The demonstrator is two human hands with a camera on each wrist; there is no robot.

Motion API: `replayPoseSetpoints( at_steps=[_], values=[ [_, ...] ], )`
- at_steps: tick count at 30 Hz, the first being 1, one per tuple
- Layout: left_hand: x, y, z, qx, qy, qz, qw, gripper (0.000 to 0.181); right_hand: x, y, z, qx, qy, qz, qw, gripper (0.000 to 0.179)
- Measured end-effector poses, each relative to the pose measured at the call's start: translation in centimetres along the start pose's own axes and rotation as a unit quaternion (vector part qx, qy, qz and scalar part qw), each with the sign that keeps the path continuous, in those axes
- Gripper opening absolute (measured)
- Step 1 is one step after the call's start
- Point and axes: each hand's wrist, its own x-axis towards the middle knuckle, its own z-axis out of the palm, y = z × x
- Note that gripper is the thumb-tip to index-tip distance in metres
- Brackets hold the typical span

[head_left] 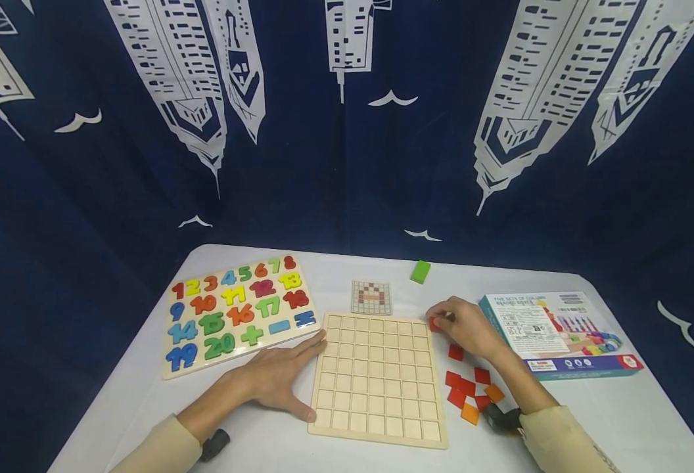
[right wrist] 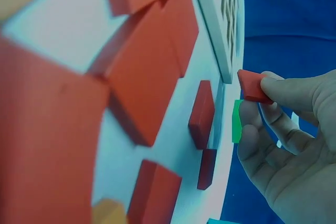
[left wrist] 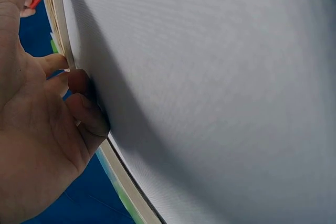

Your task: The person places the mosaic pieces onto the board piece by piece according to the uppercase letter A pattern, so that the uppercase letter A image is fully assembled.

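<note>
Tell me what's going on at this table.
A person's right hand pinches a red square tile near the far right corner of a wooden grid board, while the left hand touches the board's left edge. Other red tiles and orange tiles lie scattered to the board's right. A small gridded pattern card lies just beyond its far edge.

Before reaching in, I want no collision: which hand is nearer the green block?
The right hand, in front and right of the green block; the left hand is farther, at the left edge of the grid board.
</note>
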Motion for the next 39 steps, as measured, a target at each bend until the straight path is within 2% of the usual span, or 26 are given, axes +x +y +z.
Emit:
replayPoseSetpoints(
  at_steps=[12,21,29,39],
  values=[
    [-0.1,0.1,0.0,-0.005,-0.005,-0.005,1.0000,0.127,1.1,-2.0,1.3,0.060,-0.021,0.008,0.9979,0.016],
    [0.0,0.1,0.0,-0.006,-0.005,-0.006,0.9999,0.129,2.0,-4.1,2.5,0.115,-0.058,-0.002,0.9916,0.016],
    [-0.1,0.3,0.0,-0.014,-0.007,-0.011,0.9998,0.129,3.0,-4.9,3.6,0.120,-0.085,-0.022,0.9890,0.016],
    [-0.2,0.3,-0.1,-0.008,-0.003,-0.003,1.0000,0.128,3.6,-5.6,4.5,0.104,-0.083,-0.042,0.9902,0.015]
  ],
)
